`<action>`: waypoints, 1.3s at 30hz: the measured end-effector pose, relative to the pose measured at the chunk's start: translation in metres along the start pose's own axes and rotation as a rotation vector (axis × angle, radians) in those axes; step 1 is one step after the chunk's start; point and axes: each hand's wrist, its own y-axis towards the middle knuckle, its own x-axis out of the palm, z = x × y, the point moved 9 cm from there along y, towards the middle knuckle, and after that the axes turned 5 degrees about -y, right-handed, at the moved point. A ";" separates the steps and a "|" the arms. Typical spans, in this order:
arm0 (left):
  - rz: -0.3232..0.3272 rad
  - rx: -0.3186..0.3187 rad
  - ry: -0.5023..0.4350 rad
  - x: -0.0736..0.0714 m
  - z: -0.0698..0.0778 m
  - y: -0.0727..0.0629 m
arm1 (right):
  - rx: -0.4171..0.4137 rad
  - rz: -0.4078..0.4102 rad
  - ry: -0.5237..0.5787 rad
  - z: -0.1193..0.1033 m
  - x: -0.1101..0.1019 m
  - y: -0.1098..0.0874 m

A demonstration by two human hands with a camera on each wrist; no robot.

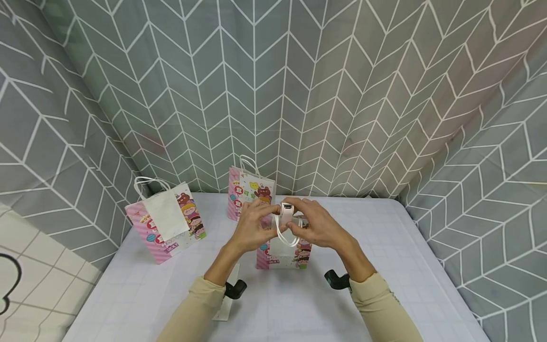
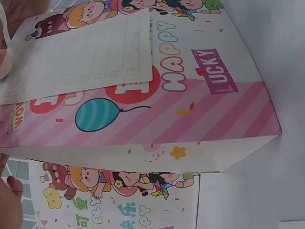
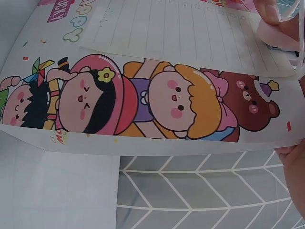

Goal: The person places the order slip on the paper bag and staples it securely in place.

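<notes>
A small pink stapler [image 1: 287, 214] sits at the top of the nearest paper gift bag [image 1: 301, 259], among its white handles. My left hand [image 1: 253, 224] and right hand [image 1: 319, 224] pinch the stapler from both sides, thumbs toward me and fingers partly behind the bag. A white lined paper slip [image 2: 86, 57] lies flat on the bag's printed front, its upper end under the stapler. In the right wrist view, cartoon figures [image 3: 176, 102] show beside the slip. The stapler's far side is hidden by the bag and fingers.
Two similar pink and white gift bags stand on the white table [image 1: 384, 266]: one at left [image 1: 143, 223] with a white slip on its front, one behind [image 1: 234, 199]. Another white strip [image 1: 224, 308] lies under my left forearm. A patterned grey curtain [image 1: 273, 95] surrounds the table.
</notes>
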 end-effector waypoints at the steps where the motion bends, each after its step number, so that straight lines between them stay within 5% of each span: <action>1: 0.000 0.006 0.003 0.000 0.000 0.000 | -0.006 0.006 0.004 0.000 0.000 0.000; 19: 0.004 0.094 0.005 0.005 0.003 -0.004 | -0.071 0.067 0.021 -0.002 0.000 -0.003; 39: -0.011 0.024 -0.013 0.002 -0.002 -0.001 | 0.027 0.000 0.068 0.005 0.001 0.001</action>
